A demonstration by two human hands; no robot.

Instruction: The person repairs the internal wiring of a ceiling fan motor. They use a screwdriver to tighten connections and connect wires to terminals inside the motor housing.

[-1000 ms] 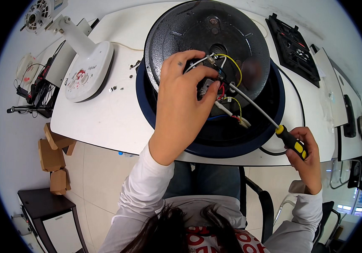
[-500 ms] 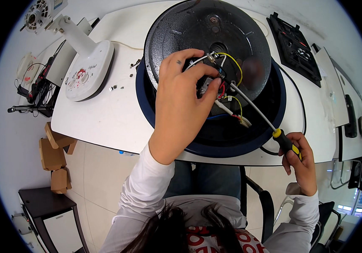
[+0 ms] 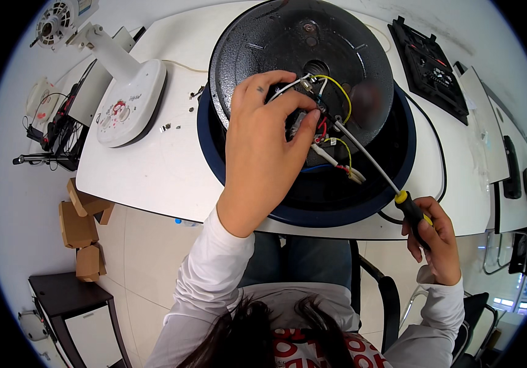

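Note:
A round black metal pan [image 3: 263, 27] leans inside a dark blue round appliance shell [image 3: 245, 211], its wired side facing me. My left hand [image 3: 263, 141] reaches over it, thumb and forefinger pinched on a small wired part that the fingers mostly hide. Yellow, white, red and blue wires [image 3: 347, 101] run around that part. In my right hand [image 3: 436, 236] is a screwdriver [image 3: 406, 202] with a black and yellow handle. Its long shaft slants up and left, the tip end meeting the wired part beside my left thumb. The exact tip contact is hidden.
On the left of the white table [image 3: 134, 178] stands a white fan base [image 3: 131, 104], with small metal pieces [image 3: 165, 127] nearby. An open black tool case [image 3: 429, 67] lies back right. A black cable [image 3: 441, 147] curves around the shell's right side. Cardboard boxes [image 3: 78, 224] stand below left.
The screwdriver handle has turned within my right hand and shifted slightly left, with the fingers regripped around it. My left hand keeps nearly the same place and pinch.

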